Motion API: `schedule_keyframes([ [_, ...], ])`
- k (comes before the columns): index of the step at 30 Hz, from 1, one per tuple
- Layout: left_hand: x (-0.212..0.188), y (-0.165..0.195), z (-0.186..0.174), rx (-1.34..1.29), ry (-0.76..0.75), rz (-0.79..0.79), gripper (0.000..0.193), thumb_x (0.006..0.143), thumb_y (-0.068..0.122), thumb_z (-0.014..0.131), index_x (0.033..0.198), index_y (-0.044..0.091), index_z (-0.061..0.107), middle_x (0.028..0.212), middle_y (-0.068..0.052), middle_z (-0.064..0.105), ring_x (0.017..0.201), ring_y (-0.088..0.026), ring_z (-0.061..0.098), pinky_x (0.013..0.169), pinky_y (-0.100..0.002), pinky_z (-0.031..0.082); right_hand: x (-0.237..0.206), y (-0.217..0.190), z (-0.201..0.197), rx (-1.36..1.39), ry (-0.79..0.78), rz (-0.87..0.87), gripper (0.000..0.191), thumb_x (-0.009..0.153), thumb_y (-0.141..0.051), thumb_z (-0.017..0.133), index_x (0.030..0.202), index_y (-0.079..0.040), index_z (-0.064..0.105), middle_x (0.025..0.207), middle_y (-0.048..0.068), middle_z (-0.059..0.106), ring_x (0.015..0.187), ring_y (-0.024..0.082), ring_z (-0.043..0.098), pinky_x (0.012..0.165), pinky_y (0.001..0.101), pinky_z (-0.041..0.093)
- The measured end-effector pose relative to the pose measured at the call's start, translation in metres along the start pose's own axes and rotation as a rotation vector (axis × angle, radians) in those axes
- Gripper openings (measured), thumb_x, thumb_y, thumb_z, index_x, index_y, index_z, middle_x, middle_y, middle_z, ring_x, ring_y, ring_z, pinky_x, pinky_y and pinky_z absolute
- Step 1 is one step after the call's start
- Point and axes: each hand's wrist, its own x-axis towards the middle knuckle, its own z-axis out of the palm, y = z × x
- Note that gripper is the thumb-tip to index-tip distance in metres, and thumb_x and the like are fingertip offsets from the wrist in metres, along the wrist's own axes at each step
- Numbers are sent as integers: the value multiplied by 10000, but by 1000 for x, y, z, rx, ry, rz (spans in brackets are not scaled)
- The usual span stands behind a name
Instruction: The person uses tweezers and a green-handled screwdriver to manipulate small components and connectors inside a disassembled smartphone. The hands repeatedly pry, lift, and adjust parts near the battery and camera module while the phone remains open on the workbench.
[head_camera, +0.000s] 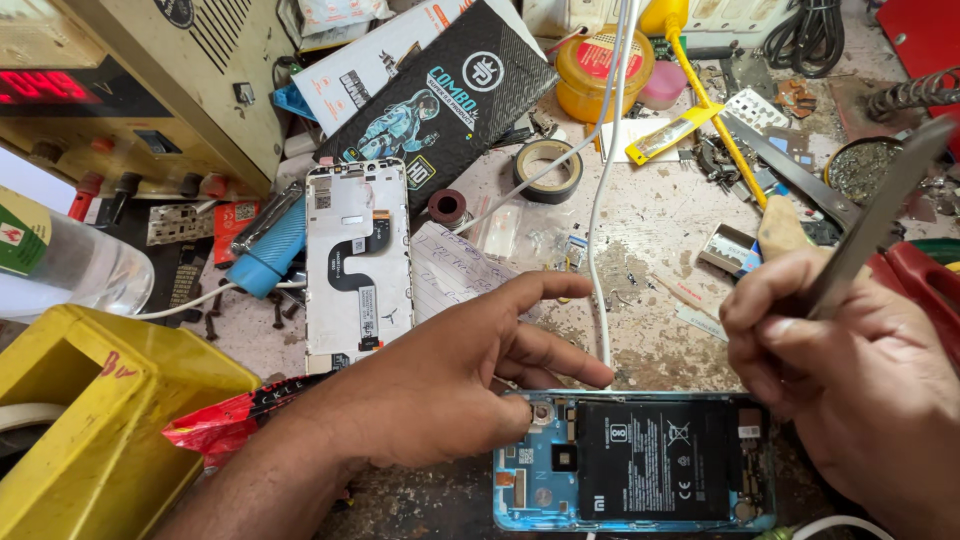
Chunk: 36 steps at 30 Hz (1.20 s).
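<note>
Fingers of left hand (450, 385) splay over opened phone (640, 460) (apparently touching).

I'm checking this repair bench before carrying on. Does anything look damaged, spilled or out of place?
The opened phone lies with its battery exposed, its white back cover set apart. Small screws lie loose near the blue tool. The right hand holds tweezers; the left hand steadies the phone.

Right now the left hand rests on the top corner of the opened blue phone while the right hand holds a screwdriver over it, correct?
Not quite. In the head view the right hand holds flat metal tweezers, not a screwdriver. The left hand does rest on the opened blue phone.
</note>
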Motion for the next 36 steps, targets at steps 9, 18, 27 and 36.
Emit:
schedule_keyframes([
  [9, 3, 1, 0, -13, 66, -89, 916, 725, -90, 543, 1572, 89, 245, 1223, -194, 732, 876, -138, 713, 737, -257, 575, -7, 1, 0, -509, -35, -125, 139, 1018, -73, 639, 1111, 10, 702, 835, 27, 636, 730, 48, 501, 612, 197, 378],
  [18, 3, 1, 0, -38, 63, -96, 917, 727, -81, 559, 1573, 83, 246, 1212, -187, 743, 868, -117, 717, 753, -242, 575, -5, 2, 0, -599, -98, -129, 135, 1029, -87, 627, 1111, -13, 705, 868, 25, 685, 786, 66, 552, 659, 220, 468],
  [27, 2, 4, 7, -45, 151, -138, 955, 697, -82, 577, 1595, 106, 313, 1149, -169, 771, 798, -109, 713, 688, -233, 571, -6, 8, -3, -647, -94, -88, 125, 1006, -90, 677, 1106, -42, 733, 835, 15, 650, 761, 60, 531, 617, 227, 454],
  [36, 3, 1, 10, -28, 158, -97, 948, 682, -94, 561, 1579, 90, 315, 1133, -161, 788, 759, -88, 709, 623, -223, 566, -6, -7, 13, -913, -260, -317, 124, 910, -108, 754, 1014, -75, 812, 883, -19, 650, 632, 22, 509, 517, 210, 388],
])
